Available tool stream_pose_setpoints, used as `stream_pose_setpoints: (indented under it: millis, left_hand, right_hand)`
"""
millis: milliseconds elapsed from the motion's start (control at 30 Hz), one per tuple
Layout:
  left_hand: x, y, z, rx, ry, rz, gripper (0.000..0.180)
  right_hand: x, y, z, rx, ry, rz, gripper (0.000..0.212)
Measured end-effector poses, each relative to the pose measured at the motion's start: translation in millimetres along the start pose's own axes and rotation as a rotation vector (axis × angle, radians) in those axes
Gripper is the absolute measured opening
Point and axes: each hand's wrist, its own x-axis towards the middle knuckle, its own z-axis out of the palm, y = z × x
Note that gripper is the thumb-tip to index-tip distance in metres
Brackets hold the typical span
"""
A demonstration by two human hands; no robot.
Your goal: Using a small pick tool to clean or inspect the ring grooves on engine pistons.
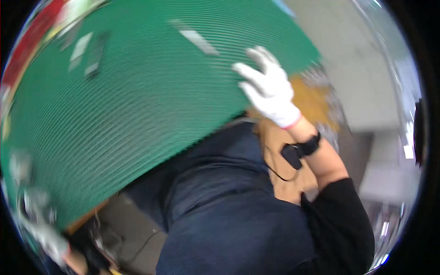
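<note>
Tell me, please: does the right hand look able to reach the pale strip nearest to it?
Probably yes: the right hand looks open near the pale strip, and only green ribbed surface shows between them.

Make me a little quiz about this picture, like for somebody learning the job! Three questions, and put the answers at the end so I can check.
1. Fill in the missing colour: the tabletop is ____.
2. True or false: the right hand is clenched in a fist.
3. What colour is the strap around the right wrist? A) red B) black C) yellow

Key: 1. green; 2. false, its gloved fingers are spread; 3. B.
</note>
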Motion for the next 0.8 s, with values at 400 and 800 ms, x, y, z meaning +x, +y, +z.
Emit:
stream_pose_setpoints:
  millis: [400,800]
  left_hand:
    - [-53.9,215.9,219.6,0.278,-0.772,1.075,0.050]
    - [-120.2,336.6,313.5,0.425,-1.021,1.318,0.075]
  right_hand:
    - [-479.8,-83.1,-76.5,0.090,-0.834,1.411,0.033]
    - [-467.9,158.6,-63.4,-0.379,-0.346,1.529,0.044]
